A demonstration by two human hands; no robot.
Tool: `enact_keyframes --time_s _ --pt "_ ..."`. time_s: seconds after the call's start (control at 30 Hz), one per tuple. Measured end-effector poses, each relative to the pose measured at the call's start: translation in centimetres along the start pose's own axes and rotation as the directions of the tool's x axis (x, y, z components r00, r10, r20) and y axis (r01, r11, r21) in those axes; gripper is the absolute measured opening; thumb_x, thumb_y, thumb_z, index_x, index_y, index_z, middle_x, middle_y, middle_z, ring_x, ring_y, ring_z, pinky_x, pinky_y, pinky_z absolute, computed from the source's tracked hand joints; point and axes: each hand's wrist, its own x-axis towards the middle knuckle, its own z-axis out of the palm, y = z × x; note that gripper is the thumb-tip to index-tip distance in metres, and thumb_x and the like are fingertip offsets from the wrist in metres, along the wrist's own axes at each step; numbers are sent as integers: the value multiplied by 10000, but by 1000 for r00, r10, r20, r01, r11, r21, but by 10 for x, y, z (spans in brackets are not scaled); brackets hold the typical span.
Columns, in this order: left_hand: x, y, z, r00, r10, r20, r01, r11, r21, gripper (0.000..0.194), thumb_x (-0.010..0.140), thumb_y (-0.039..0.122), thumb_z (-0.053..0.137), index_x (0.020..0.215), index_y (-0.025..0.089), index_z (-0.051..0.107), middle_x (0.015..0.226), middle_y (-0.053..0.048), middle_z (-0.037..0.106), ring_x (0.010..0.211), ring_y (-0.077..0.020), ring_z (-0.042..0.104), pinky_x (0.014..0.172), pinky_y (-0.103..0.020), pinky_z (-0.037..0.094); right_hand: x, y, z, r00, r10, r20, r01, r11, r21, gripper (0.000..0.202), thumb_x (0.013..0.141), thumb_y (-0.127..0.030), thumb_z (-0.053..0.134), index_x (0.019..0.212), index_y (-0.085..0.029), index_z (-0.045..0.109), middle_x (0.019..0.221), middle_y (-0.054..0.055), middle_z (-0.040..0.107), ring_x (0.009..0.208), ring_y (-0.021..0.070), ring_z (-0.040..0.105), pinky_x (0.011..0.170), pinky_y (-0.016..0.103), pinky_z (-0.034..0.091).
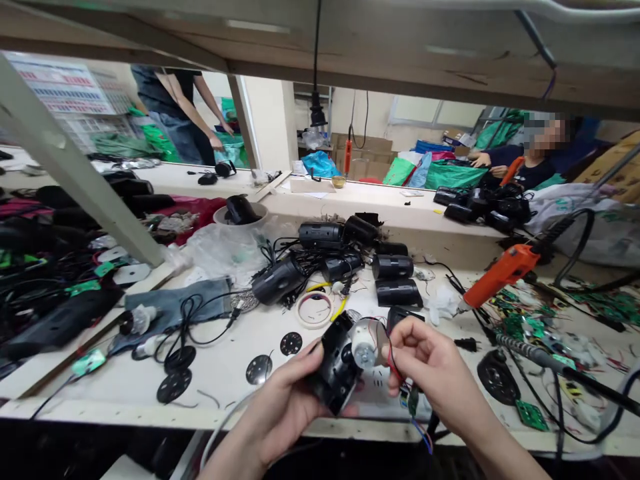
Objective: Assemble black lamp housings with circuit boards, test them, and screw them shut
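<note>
Nearest you, your left hand (287,403) cradles a black shell (333,367) low over the front edge of the bench, thumb along its near side, the other fingers mostly hidden underneath. A pale motor (366,353) sits at the shell's right side, its round metal end facing you. Your right hand (440,367) comes in from the other side, palm turned inward, thumb and fingertips pinching thin red wires (391,363) beside the motor. A small green circuit board (413,400) hangs just below those fingers.

The shell looks like light, stiff plastic, smooth enough to slide, so hold it by its long outer walls. The motor is probably the heavy part and best taken by its body; the wires look soft, and their joints (too small to judge here) may be fragile.

Just beyond your hands lie a tape roll (315,310) and, to the left, a black disc (291,343). An orange screwdriver (503,277) slants down on the right. Farther back, more black housings (280,280) lie heaped with cords. Across the far bench (360,207), two people are near bags, one at each side.
</note>
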Motion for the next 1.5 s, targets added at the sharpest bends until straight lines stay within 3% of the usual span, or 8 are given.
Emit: enact_keyframes --time_s 0.07,0.13,0.27,0.37,0.53,0.7,0.97,1.5 --pt "-1 -7 1 1000 -5 11 6 1000 -27 526 810 531 627 1190 168 619 1112 -151 697 899 -339 685 685 -458 557 3 3 6 999 -10 -36 8 998 -58 338 668 -395 790 716 -183 531 590 -33 589 457 117 592 461 226 510" --pt "-2 -13 0 1000 0 -11 0 999 -41 551 852 571 550 1230 173 602 1149 -144 690 929 -327 687 714 -433 554 5 6 10 997 -17 -70 10 995 -96 353 635 -415 798 691 -179 542 569 -29 586 455 122 590 460 227 496" --pt "-3 -16 -4 998 54 -39 -59 989 -137 442 892 421 561 1238 150 609 1184 -108 691 1097 -252 639 974 -357 472 5 12 17 993 1 -117 -19 988 -154 324 599 -401 794 661 -169 576 556 -17 595 486 127 598 482 222 478" --pt "-6 -13 -6 995 97 -17 -98 976 -194 407 898 324 548 1265 154 596 1221 -93 677 1161 -239 604 1057 -360 410 6 15 19 991 8 -135 -31 985 -172 286 592 -375 775 652 -171 584 540 -17 597 480 126 589 470 218 464" --pt "-10 -5 -6 993 115 6 -112 979 -170 443 892 302 534 1321 193 559 1245 -77 666 1179 -250 593 1055 -388 411 11 13 22 992 4 -122 -27 982 -188 252 591 -352 769 649 -167 606 551 -12 610 482 122 590 488 222 472" --pt "-11 -3 -7 999 4 41 4 981 -194 493 873 368 586 1331 188 547 1211 -99 681 1153 -271 611 1018 -402 443 13 12 25 997 17 -78 -31 982 -185 278 588 -372 792 659 -167 617 559 -2 619 486 130 594 486 230 475" --pt "-8 -4 -10 999 -45 17 48 970 -237 421 876 407 591 1196 140 644 1136 -97 713 1050 -226 662 980 -331 470 11 18 26 998 -18 -55 6 975 -222 201 643 -323 733 680 -164 616 575 1 621 494 122 590 494 221 468" --pt "-10 1 -2 997 -67 -40 57 974 -217 379 920 360 539 1179 101 637 1089 -130 721 986 -228 676 906 -331 498 8 16 28 991 -125 -42 101 923 -371 106 699 -275 631 698 -169 617 566 1 633 508 132 613 495 218 482"
